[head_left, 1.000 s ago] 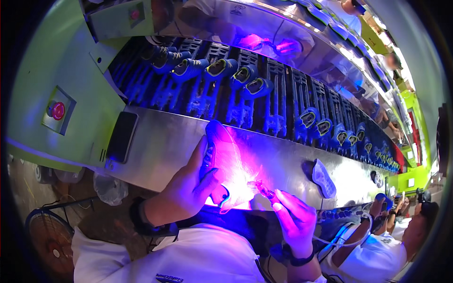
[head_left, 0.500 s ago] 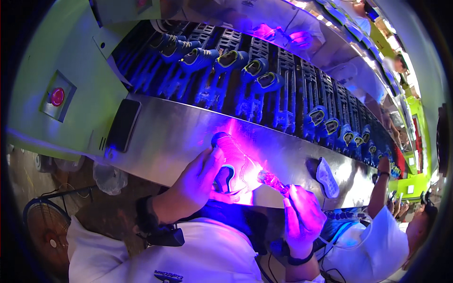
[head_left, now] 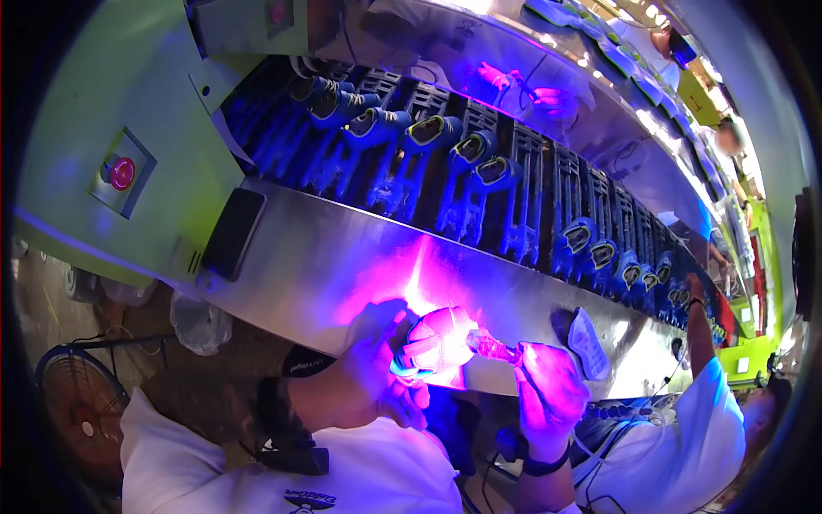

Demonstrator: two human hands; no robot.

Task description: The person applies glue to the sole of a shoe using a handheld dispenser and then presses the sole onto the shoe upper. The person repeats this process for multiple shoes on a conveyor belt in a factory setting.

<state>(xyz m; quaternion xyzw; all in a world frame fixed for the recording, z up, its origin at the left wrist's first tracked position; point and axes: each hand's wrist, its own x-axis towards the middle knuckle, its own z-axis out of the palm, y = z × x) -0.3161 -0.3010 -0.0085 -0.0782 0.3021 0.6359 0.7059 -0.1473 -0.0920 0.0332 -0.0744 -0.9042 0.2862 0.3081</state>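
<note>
A shoe is lit bright pink and violet over the near edge of the metal counter. My left hand is closed around its left side, with fingers by the opening; part of the shoe is hidden by the hand and glare. In my right hand is a brush, gripped by its handle, its bristle end against the shoe's right side. Glare hides the exact contact. To the right of my right hand, a pale shoe sole rests on the counter.
Beyond the metal counter, a conveyor rack carries several blue shoes. A dark flat panel lies at left beside a green machine housing with a red button. A co-worker's arm reaches to the rack at right; a fan stands lower left.
The shoe has been turned in my left hand, its opening now toward the lower left. My left hand has shifted lower around it. The brush stays in my right hand at the shoe.
</note>
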